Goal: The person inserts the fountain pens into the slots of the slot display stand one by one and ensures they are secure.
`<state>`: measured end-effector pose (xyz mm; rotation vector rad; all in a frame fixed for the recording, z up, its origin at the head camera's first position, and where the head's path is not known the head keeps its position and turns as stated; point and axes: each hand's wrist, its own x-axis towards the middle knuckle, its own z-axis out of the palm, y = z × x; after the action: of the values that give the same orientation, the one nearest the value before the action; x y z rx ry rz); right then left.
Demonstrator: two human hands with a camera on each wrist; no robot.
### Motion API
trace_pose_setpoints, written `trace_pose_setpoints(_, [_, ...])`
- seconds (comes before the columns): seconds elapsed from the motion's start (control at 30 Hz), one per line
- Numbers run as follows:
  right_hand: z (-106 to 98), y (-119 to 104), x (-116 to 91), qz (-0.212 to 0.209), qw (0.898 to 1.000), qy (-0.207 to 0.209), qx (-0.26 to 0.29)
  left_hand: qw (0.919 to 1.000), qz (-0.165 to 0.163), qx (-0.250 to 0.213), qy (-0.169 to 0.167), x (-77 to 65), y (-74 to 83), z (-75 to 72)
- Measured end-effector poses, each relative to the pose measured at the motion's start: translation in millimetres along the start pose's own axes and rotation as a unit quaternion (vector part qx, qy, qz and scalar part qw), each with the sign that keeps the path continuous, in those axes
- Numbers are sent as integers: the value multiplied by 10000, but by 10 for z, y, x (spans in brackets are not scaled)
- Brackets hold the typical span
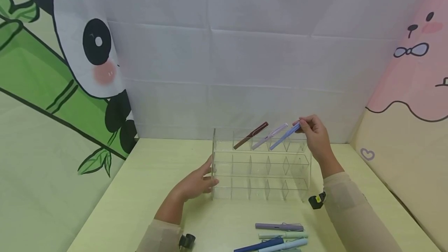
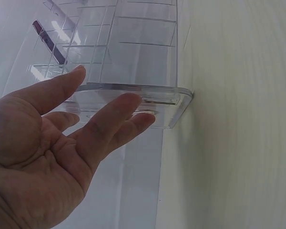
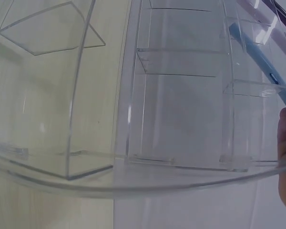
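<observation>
I see the right hand [image 1: 316,137] pinching the blue pen [image 1: 285,136] near its upper end; from there it slants down leftward to the rack's [image 1: 260,188] top row. The left hand [image 1: 196,184], fingers loosely spread, is farther off, at the rack's left side.

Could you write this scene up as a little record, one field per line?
Rack: clear, three tiers with dividers
Left hand: at the rack's left side
Right hand: pinches a blue pen at the top tier
Top tier: brown pen, lilac pen, both slanted
Loose on the table: purple pen, green pen, dark blue pen, light blue pen, another pen partly cut off
</observation>
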<state>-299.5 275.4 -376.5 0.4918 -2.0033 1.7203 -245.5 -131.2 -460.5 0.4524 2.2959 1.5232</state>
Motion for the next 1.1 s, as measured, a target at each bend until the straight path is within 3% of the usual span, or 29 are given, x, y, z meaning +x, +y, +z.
trace_pose_setpoints(0.33, [-77,-14,-53,-202,9996,-96,190,10000,25,-51,-31,-23,29,6])
trace_pose_setpoints(0.77, [-148,-75,-177,-228,9950,200,-949,10000,-29,-25,-19,-13,10,9])
trace_pose_setpoints(1.1, [-134,-113,-232,-309,9944,181,-996,9999,-107,75,10,7,-21,-14])
